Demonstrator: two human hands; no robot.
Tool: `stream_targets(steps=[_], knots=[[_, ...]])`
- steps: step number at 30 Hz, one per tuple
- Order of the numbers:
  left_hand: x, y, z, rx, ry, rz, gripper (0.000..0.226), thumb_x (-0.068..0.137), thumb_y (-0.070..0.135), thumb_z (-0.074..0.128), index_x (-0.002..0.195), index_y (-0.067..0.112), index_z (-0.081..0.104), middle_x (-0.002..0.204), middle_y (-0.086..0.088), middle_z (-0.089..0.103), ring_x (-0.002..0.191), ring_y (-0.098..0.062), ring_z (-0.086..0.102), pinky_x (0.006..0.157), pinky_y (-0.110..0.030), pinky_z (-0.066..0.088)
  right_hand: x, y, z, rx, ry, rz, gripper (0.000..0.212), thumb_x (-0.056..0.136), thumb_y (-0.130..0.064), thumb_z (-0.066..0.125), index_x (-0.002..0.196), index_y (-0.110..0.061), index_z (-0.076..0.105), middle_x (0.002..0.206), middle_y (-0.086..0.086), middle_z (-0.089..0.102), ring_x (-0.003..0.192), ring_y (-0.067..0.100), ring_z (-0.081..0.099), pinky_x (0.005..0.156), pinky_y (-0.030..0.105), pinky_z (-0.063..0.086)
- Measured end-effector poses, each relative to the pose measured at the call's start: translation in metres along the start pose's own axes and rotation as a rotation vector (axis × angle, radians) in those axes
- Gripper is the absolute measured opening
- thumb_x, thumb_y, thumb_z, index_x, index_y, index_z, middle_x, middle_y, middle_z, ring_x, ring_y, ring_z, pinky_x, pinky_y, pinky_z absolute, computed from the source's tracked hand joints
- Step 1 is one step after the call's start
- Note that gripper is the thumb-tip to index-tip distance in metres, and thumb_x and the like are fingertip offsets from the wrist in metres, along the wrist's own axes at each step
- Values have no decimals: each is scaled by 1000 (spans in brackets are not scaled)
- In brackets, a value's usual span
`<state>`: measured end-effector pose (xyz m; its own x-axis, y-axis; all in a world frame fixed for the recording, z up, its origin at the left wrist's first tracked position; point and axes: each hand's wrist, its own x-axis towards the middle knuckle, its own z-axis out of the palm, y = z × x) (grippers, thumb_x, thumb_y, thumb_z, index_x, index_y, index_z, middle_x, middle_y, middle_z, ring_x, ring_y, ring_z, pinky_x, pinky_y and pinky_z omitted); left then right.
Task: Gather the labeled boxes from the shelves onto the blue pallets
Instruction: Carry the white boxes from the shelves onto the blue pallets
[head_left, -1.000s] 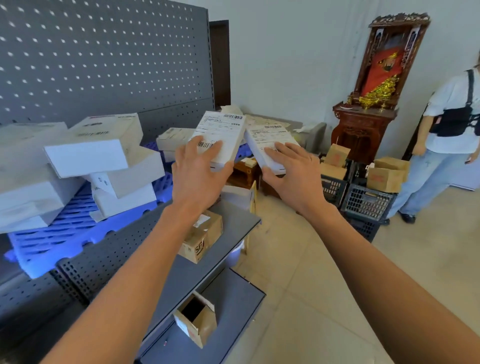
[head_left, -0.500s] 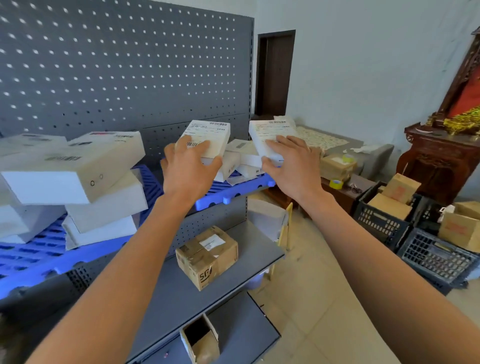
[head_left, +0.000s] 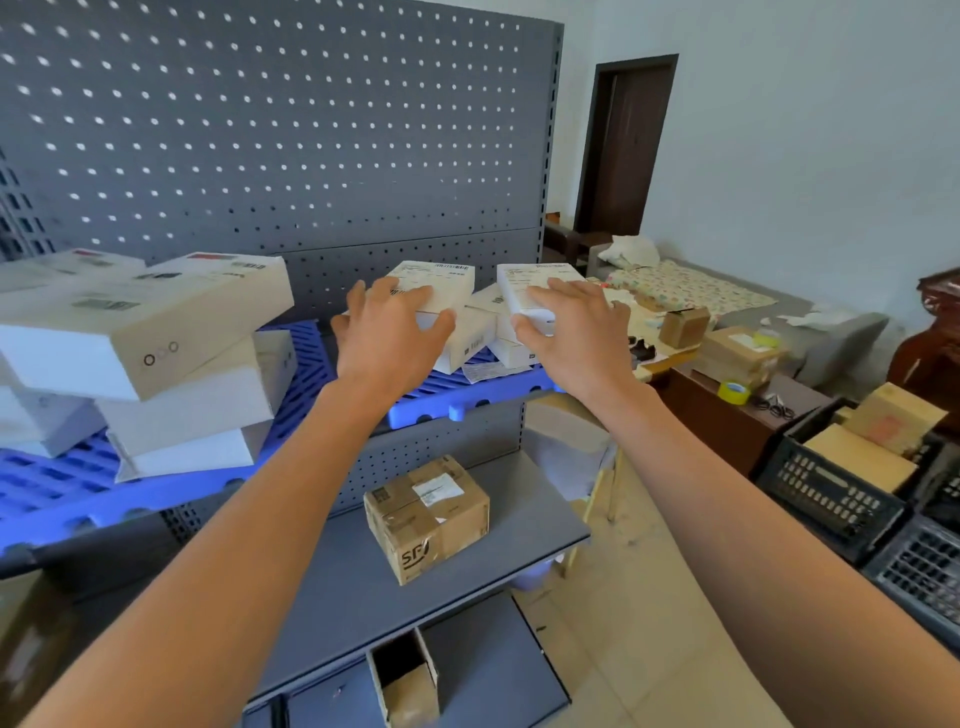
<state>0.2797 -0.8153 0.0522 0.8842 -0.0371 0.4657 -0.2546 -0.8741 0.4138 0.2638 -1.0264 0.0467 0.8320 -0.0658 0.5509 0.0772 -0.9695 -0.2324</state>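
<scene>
My left hand (head_left: 387, 332) grips a white labeled box (head_left: 445, 280) and my right hand (head_left: 574, 332) grips a second white labeled box (head_left: 535, 275). Both boxes are down on top of other white boxes (head_left: 475, 338) on the blue pallet (head_left: 467, 392) at the right end of the shelf. A pile of larger white boxes (head_left: 156, 322) lies on the blue pallet (head_left: 62, 483) to the left. A brown SF carton (head_left: 428, 514) stands on the grey shelf (head_left: 519, 525) below.
A grey pegboard panel (head_left: 285, 130) backs the shelves. An open small carton (head_left: 405, 680) stands on the lowest shelf. To the right are a low wooden table (head_left: 727, 415) with cartons and tape, black crates (head_left: 841, 499) holding parcels, a sofa (head_left: 727, 301) and a dark door (head_left: 623, 145).
Both hands have carried their boxes forward and down onto the white boxes on the right blue pallet. My view has swung left; the person standing at the right is out of sight.
</scene>
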Motion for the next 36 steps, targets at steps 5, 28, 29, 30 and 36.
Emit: stream_targets(steps=[5, 28, 29, 30, 36], knots=[[-10, 4, -2, 91, 36, 36, 60, 97, 59, 47, 147, 26, 47, 157, -6, 38, 151, -32, 16, 115, -64, 22, -5, 4, 0, 47, 22, -53, 50, 100, -49, 48, 145, -28, 48, 158, 1, 36, 147, 24, 25, 110, 56, 30], [-199, -52, -129, 142, -55, 140, 49, 101, 44, 51, 144, 23, 50, 141, -1, 57, 128, -28, 49, 103, -47, 38, -168, -123, -61, 182, -64, -128, 45, 99, -28, 55, 144, -18, 52, 145, 5, 54, 135, 27, 44, 104, 46, 44], [-209, -61, -139, 153, -60, 124, 49, 101, 44, 50, 145, 23, 50, 142, -2, 56, 129, -28, 49, 104, -47, 38, -176, -136, -66, 200, -69, -145, 45, 100, -27, 55, 143, -18, 53, 143, 4, 56, 134, 26, 46, 103, 44, 44], [-220, -69, -150, 162, -66, 108, 49, 101, 44, 50, 145, 23, 49, 143, -2, 56, 130, -29, 49, 105, -47, 38, -184, -149, -69, 217, -80, -159, 44, 100, -27, 55, 143, -18, 53, 142, 3, 57, 133, 25, 47, 103, 43, 44], [-276, -113, -227, 228, -36, 14, 52, 101, 46, 50, 148, 25, 46, 148, 0, 53, 134, -27, 47, 109, -49, 37, -216, -232, -85, 314, -175, -285, 43, 99, -30, 55, 142, -21, 55, 142, -1, 58, 123, 22, 55, 95, 40, 49]])
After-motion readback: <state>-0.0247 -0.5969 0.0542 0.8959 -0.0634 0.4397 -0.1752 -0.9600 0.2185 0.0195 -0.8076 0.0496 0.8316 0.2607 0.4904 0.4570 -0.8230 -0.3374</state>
